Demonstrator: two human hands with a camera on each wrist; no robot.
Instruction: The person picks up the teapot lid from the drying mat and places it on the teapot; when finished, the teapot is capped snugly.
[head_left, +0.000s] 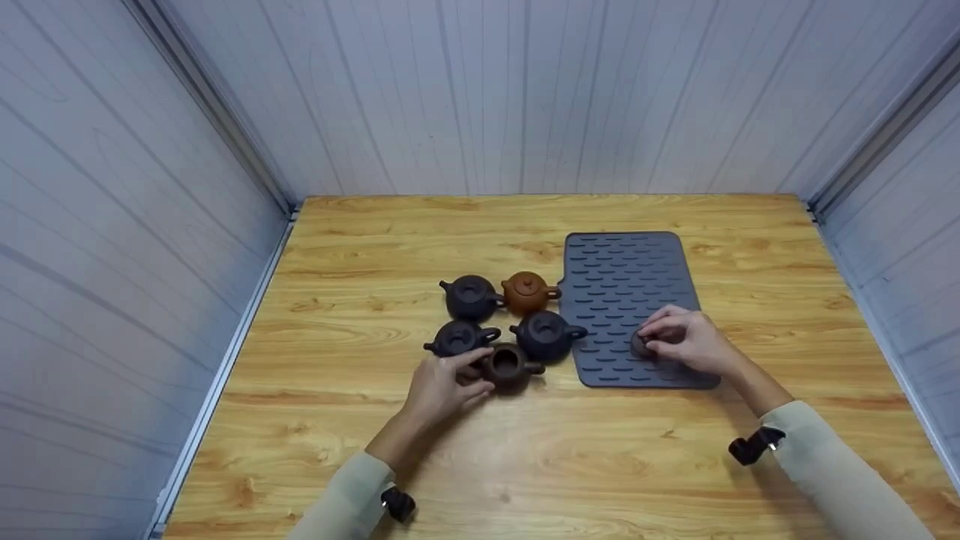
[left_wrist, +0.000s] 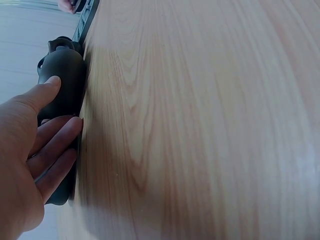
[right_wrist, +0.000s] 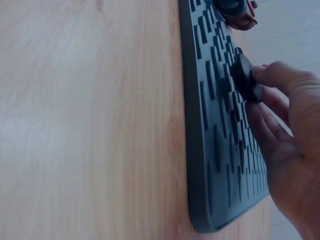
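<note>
A dark brown teapot (head_left: 507,364) stands without its lid, its round mouth uncovered, its handle to the right. My left hand (head_left: 441,384) grips its left side, one finger at the rim; in the left wrist view the thumb (left_wrist: 50,85) lies against the dark body. Over the lower right part of the grey ridged mat (head_left: 626,285), my right hand (head_left: 686,341) pinches a small brown teapot lid (head_left: 640,343) between thumb and fingers. The right wrist view shows the lid (right_wrist: 245,79) tilted on edge, close above the mat's ridges.
Close behind the brown teapot stand three dark lidded teapots: one at left (head_left: 457,339), one at right (head_left: 545,336), one farther back (head_left: 470,298). An orange-brown lidded teapot (head_left: 527,292) sits by the mat's left edge. Pale panels (head_left: 480,97) wall the wooden table (head_left: 360,255).
</note>
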